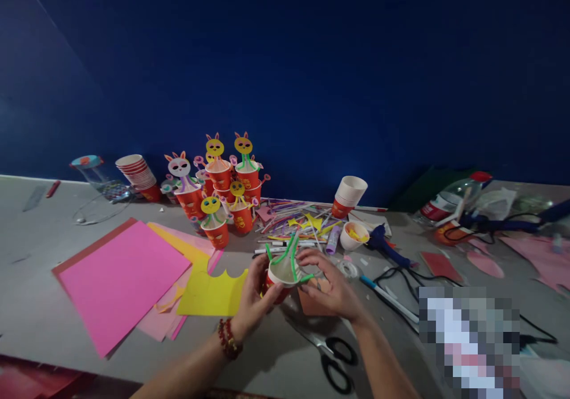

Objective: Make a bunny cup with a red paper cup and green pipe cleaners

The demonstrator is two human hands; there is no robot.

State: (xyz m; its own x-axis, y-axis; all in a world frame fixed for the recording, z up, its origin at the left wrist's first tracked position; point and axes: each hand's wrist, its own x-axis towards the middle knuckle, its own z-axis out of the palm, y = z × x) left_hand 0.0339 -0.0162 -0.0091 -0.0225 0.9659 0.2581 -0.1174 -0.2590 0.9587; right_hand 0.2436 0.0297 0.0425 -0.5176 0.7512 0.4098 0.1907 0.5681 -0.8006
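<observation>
A red and white paper cup (285,274) is gripped in my left hand (260,286), thumb across its front and fingers around its left side. Bent green straws (293,256) stick up from inside it, and one hangs out over the rim on the right. Close by that side is my right hand (329,283), its fingers curved and apart around the end of the overhanging straw; contact is hard to make out. Scissors (332,351) with black handles lie on the table just below the hands. Behind the right hand is an orange-brown paper piece (312,304).
Finished cup figures with animal faces (216,206) stand at the back. Pink paper (124,280) and yellow paper (209,295) lie left. Loose straws and sticks (294,221), stacked cups (350,194), a blue glue gun (389,247), black cords and a plastic bottle (449,200) fill the right.
</observation>
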